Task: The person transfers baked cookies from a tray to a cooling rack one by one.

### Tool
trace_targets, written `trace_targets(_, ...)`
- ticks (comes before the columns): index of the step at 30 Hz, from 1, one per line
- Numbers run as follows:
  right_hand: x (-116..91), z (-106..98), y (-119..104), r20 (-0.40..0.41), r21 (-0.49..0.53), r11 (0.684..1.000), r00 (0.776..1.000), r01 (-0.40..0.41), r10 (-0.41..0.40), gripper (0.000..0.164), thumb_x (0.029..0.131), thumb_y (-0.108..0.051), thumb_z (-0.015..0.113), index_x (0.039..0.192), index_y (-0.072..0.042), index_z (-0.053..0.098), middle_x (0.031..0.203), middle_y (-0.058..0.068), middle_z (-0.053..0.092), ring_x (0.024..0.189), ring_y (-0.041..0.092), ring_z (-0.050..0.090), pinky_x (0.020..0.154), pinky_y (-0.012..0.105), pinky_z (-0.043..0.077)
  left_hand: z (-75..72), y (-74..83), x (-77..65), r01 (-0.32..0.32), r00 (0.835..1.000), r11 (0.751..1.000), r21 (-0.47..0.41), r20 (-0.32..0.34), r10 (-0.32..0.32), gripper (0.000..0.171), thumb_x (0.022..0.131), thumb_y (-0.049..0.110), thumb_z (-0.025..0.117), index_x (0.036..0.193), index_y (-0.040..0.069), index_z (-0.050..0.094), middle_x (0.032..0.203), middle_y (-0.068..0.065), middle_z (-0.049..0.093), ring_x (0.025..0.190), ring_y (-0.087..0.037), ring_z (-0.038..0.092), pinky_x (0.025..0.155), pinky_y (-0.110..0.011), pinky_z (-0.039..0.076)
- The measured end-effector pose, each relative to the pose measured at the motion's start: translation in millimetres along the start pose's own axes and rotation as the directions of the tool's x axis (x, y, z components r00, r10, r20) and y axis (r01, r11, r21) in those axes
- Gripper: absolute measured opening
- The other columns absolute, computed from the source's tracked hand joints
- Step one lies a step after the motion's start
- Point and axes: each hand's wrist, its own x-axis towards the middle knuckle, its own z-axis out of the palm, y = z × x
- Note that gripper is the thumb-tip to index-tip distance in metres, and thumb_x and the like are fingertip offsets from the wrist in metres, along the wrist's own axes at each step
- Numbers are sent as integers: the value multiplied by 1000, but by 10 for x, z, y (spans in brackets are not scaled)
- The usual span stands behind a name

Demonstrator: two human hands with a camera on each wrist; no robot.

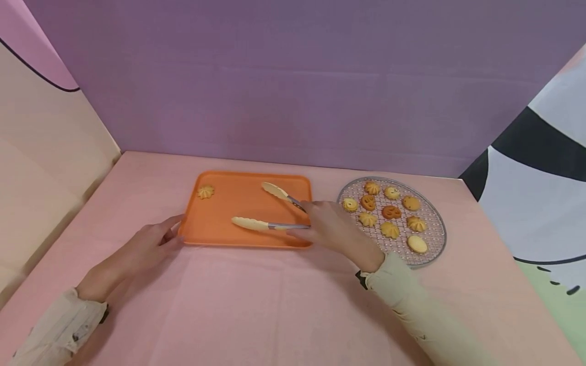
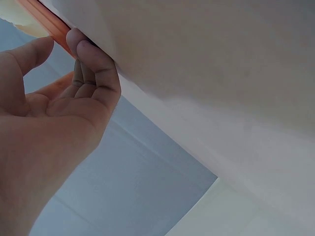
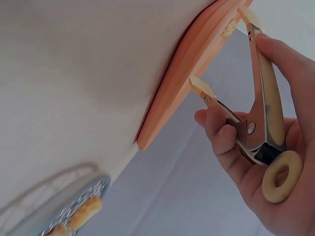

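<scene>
My right hand (image 1: 331, 226) grips a pair of tongs (image 3: 266, 93) with cream tips, its thumb on one arm and its fingers round the other. The arms of the tongs stand spread above the orange tray (image 1: 220, 198), nothing between the tips. A flower-shaped cookie (image 1: 205, 191) lies in the tray's far left corner. At the tray's left edge, near the front corner, my left hand (image 1: 148, 244) holds the rim between thumb and curled fingers; the exact contact is partly hidden in the left wrist view.
Right of the tray sits a round wire rack (image 1: 441, 229) bearing several cookies, among them a pretzel-shaped cookie (image 1: 391, 212) and a plain oval cookie (image 1: 417, 244). A pink cloth (image 1: 247, 305) covers the table. A purple panel (image 1: 293, 91) stands behind it.
</scene>
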Motion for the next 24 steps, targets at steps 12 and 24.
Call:
trace_targets(12,290,94,-168,-4,16,994,994,111,-111,66,86,-54,73,118,3,67,73,0,59,58,12,52,55,30,46,-8,23,7,33,999,999,17,16,-33,57,97,15,64,145,-6,42,81,2,59,73,-13,51,66,-28,43)
trace_targets(24,575,169,-359,-15,31,988,988,154,-153,52,87,-48,74,106,0,70,68,-2,57,55,11,49,49,25,38,-13,22,-2,-2,1000,1000,23,-2,2,54,97,13,64,143,-8,44,79,4,58,72,-12,50,67,-29,43)
